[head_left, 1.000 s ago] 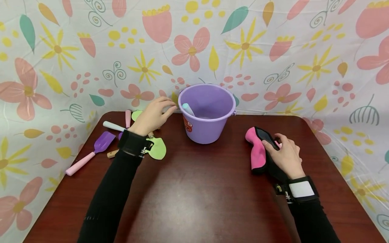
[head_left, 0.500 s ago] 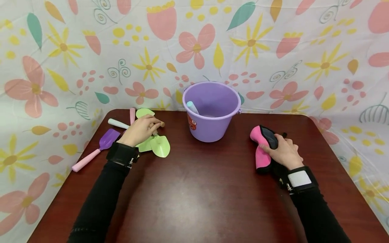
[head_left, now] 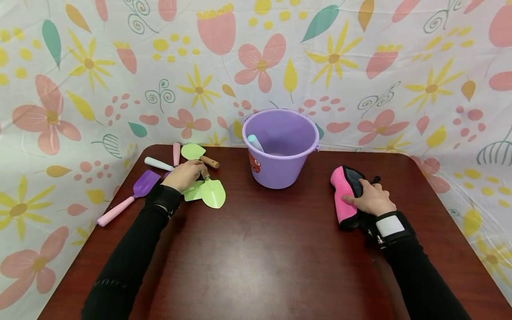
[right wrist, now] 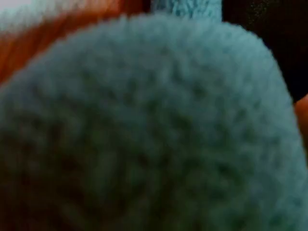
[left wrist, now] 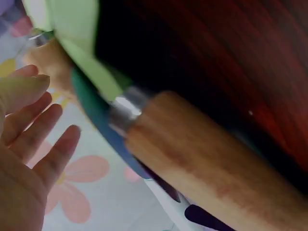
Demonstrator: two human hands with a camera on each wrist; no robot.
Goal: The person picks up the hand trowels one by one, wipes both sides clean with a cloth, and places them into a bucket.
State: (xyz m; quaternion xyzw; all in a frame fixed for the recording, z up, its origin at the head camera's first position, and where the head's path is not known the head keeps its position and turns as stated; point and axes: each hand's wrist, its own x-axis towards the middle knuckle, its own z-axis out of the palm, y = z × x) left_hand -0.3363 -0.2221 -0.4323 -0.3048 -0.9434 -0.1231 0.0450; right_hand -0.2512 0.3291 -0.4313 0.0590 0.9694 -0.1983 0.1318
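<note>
Nearest the camera, two black sleeves are seen reaching forward over a dark red-brown table. At the right, the right hand is laid on a pink and black glove that lies flat on the table; the fingers are spread over its black part and the thumb is pressed against the pink edge, but whether the fabric is actually gripped cannot be told, since the right wrist view is filled with blurred fuzzy cloth. At the left, the left hand is held over a cluster of toy garden tools, its fingers bent down onto the handle of a light green trowel whose blade lies on the table just right of the hand. In the left wrist view the fingers appear fairly straight and apart from a wooden handle, so a closed grasp is probably not made. Just left of the hand a purple shovel with a pink handle is laid. Behind the hand a second green trowel is seen. Farther back, near the table's rear edge, a purple bucket is stood upright, with a pale blue handle leaned inside it. Behind everything a flowered cloth is hung.
</note>
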